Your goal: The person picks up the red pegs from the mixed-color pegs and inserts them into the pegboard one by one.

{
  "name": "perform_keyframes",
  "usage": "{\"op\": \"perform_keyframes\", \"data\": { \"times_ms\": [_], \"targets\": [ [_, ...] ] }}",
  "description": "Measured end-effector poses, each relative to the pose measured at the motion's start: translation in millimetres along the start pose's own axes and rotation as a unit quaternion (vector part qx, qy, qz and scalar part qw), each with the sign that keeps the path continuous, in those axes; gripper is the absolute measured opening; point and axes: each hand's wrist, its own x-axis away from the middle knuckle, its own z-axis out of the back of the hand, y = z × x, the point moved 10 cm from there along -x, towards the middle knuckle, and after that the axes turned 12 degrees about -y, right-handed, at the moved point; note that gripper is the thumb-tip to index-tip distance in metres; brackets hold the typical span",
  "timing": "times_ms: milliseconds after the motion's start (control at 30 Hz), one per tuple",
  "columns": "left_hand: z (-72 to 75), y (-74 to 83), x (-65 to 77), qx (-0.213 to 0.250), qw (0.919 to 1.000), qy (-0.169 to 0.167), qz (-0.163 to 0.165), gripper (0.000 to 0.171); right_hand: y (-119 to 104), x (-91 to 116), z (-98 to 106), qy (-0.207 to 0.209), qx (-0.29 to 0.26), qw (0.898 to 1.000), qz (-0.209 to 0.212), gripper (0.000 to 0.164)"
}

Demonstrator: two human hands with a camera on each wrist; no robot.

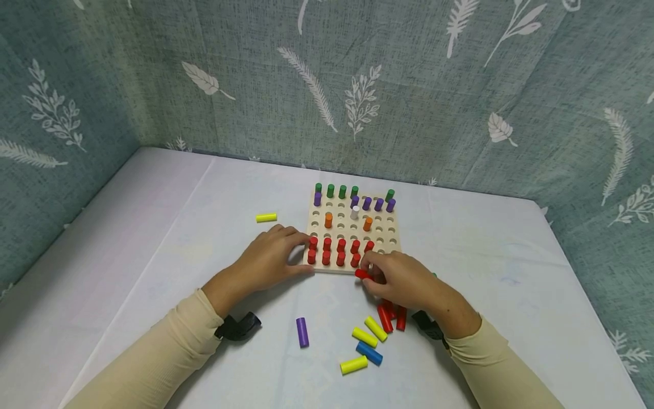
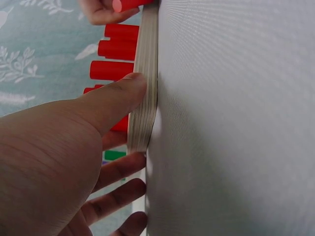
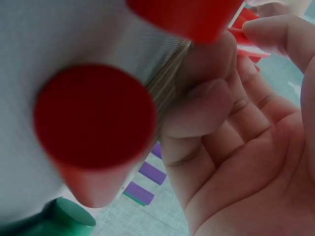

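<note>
A wooden pegboard [image 1: 334, 271] holds two front rows of upright red pegs [image 1: 327, 258]. My left hand [image 1: 268, 258] rests at its near left corner, thumb [image 2: 133, 88] against the front edge and the other fingers stretched out along the left side. Just off the front edge, right of the front red row, my right hand [image 1: 409, 278] pinches a red peg [image 1: 361, 274] between thumb and fingertips. That peg is tilted, and the fingers cover part of it. Loose red pegs [image 1: 385, 318] lie beneath the right wrist, large and close in the right wrist view.
Farther back on the board stand green pegs [image 1: 330, 191], purple pegs [image 1: 367, 203], two orange pegs [image 1: 328, 220] and a white peg [image 1: 355, 212]. Loose yellow pegs [image 1: 353, 364], a blue peg [image 1: 369, 353] and a purple peg [image 1: 302, 332] lie in front. Another yellow peg [image 1: 266, 217] lies left.
</note>
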Motion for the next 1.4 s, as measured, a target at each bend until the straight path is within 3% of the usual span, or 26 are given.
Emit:
{"op": "perform_keyframes", "data": {
  "times_ms": [933, 1400],
  "targets": [
    [1.0, 0.3, 1.8, -0.001, 1.0000, 0.000, -0.006, 0.062, -1.4, -1.7, -2.5, -0.008, 0.001, 1.000, 0.005, 0.025],
    [0.7, -0.4, 0.2, 0.000, 1.0000, 0.000, -0.002, 0.063, -1.9, 0.7, 1.3, 0.005, -0.026, 1.000, 0.018, 0.022]
  ]
}}
